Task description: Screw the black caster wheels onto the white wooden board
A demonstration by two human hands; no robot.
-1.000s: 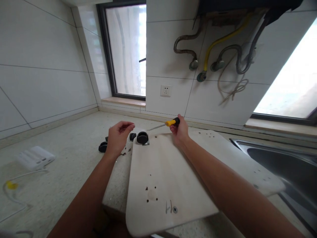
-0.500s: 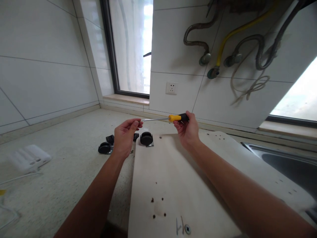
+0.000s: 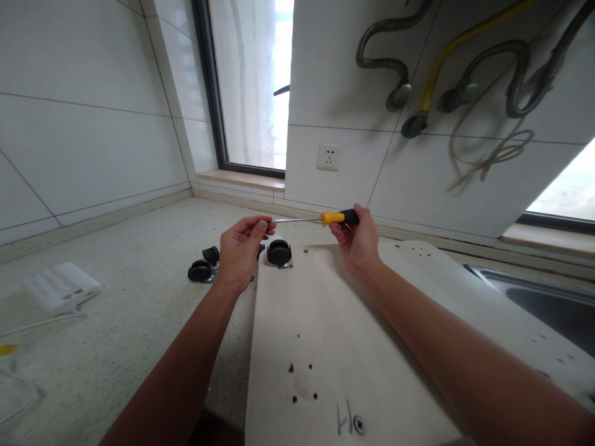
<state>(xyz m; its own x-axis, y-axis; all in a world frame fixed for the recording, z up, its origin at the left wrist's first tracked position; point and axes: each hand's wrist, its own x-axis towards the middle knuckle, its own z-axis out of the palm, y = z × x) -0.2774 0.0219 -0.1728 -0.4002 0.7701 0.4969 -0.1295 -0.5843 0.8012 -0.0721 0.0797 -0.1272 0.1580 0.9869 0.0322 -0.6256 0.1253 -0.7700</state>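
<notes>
My right hand (image 3: 360, 241) is closed round the black end of a screwdriver (image 3: 332, 217) with a yellow and black handle. Its metal shaft points left, nearly level, above the far edge of a pale wooden board (image 3: 334, 322). At the tip, my left hand (image 3: 242, 251) is pinched; whatever small thing sits between its fingertips is too small to make out. Just below the shaft, a black caster wheel (image 3: 279, 253) with a metal plate rests on the board's far left corner. Several dark holes show in the board's surface.
More black casters (image 3: 201, 270) lie on the speckled floor left of the board. A white box-like device (image 3: 62, 288) with a cable is farther left. A metal sink (image 3: 548, 303) lies at right. Hoses (image 3: 381, 63) and a power socket (image 3: 328, 158) are on the tiled wall.
The camera view has shifted slightly, so the scene sits a little differently. Both hands keep the same hold, with the screwdriver still level between them.
</notes>
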